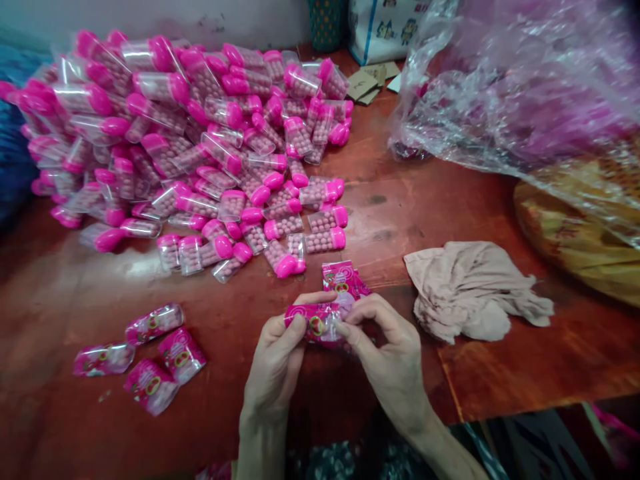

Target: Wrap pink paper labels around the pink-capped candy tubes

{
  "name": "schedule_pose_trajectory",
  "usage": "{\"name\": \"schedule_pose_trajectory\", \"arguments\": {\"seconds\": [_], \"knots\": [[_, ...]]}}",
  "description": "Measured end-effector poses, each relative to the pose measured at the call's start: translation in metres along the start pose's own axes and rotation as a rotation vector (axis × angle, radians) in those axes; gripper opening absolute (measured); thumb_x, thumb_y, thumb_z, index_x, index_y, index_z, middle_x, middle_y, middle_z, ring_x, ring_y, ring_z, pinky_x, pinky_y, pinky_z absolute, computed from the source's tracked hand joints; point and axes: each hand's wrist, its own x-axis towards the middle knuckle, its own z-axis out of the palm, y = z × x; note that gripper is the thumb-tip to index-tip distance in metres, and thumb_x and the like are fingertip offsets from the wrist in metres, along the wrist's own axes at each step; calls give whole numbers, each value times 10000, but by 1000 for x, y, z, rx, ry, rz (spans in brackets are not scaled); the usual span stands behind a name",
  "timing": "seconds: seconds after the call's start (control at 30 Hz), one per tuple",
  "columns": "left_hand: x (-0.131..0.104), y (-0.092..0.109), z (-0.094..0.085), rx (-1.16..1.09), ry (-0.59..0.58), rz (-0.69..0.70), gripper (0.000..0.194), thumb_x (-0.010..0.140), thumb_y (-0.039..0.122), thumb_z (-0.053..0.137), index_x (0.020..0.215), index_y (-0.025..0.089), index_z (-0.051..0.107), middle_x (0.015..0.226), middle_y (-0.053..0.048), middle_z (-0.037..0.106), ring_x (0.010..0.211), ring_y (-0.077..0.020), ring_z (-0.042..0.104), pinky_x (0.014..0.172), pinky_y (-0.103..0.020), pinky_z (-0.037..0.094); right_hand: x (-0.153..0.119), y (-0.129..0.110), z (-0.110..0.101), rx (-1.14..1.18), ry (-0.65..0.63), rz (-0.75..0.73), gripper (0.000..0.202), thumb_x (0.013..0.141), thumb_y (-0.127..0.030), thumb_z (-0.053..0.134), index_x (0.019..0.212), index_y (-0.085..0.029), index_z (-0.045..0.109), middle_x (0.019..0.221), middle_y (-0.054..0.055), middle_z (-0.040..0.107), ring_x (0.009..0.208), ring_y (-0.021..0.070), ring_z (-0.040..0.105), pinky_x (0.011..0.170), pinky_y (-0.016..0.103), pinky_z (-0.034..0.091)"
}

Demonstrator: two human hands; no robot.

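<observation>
Between my two hands is a pink printed plastic sleeve [316, 324] with a clear window. My left hand [280, 347] is closed on its left end, thumb on top. The fingers of my right hand [393, 343] pinch its right end; whether a candy tube is inside I cannot make out. Just beyond my fingertips lie more flat pink sleeves [344, 275], partly covered by the right hand. Ahead is a large heap of clear candy tubes [210, 143] with pink caps and small pink balls inside. Several sleeve-covered tubes [155, 323] lie on the table to the left.
A crumpled beige cloth [475, 290] lies right of my hands on the reddish wooden table [380, 200]. Clear plastic bagging [500, 87] covers the far right, above a round woven tray [575, 240]. Cardboard pieces [367, 83] and a white printed bag [383, 30] are at the back.
</observation>
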Motion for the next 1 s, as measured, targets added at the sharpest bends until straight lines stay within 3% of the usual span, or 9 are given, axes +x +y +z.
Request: {"name": "schedule_pose_trajectory", "arguments": {"seconds": [0.13,0.3,0.4,0.53,0.6,0.7,0.8,0.93,1.0], "knots": [[1,-2,2,20,31,40,278,855,191,431,1003,130,658,1119,-110,593,978,-217,555,805,-294,445,-2,-1,1,17,-100,-55,151,853,-143,468,771,-168,592,847,31,543,777,130,536,696,241,429],[1,-3,3,39,59,61,248,835,154,457,929,127,685,1085,-104,611,939,-199,571,793,-279,456,-5,-1,8,-37,-125,-12,81,797,-167,575,730,-162,621,926,48,520,882,160,521,788,279,428],[0,-2,3,0,118,40,218,810,149,501,933,129,680,987,-88,648,842,-171,598,751,-259,477,-7,-4,11,-83,-106,-115,116,777,-105,576,686,-156,628,931,54,520,898,167,511,800,297,424],[1,-3,3,-142,206,-34,127,755,166,584,786,119,698,719,-45,674,627,-122,604,667,-232,508,-8,-7,10,-92,-72,-289,104,737,-72,604,692,-161,635,987,56,512,945,184,497,831,329,415],[3,-3,1,-221,311,-50,117,746,153,586,737,106,693,691,-47,676,614,-117,608,654,-224,516,-8,-6,4,-66,-49,-294,82,725,-95,632,685,-167,630,988,52,503,923,180,506,786,315,436],[6,3,-5,-311,613,38,175,763,90,526,677,107,678,683,-45,683,649,-119,625,673,-233,523,-10,0,-9,-96,-23,-277,61,753,-119,618,732,-176,626,921,49,522,869,175,517,735,313,451],[7,11,-13,-345,819,181,201,743,43,512,640,127,663,651,-13,682,645,-106,629,692,-238,526,-15,13,-20,-344,-72,-295,101,752,-174,635,853,-176,629,892,63,553,854,203,500,736,351,442],[6,14,-18,-285,744,257,125,677,58,586,625,136,669,629,10,682,617,-86,622,657,-189,518,-27,32,-16,-685,-155,-241,314,757,-253,629,1047,-148,571,935,103,572,852,252,486,746,417,432],[4,12,-18,-222,674,267,62,641,97,639,626,144,677,626,13,683,612,-91,620,636,-186,514,-31,35,-10,-748,-195,-212,292,783,-244,593,1054,-142,563,900,104,582,836,263,496,732,424,433]]}}
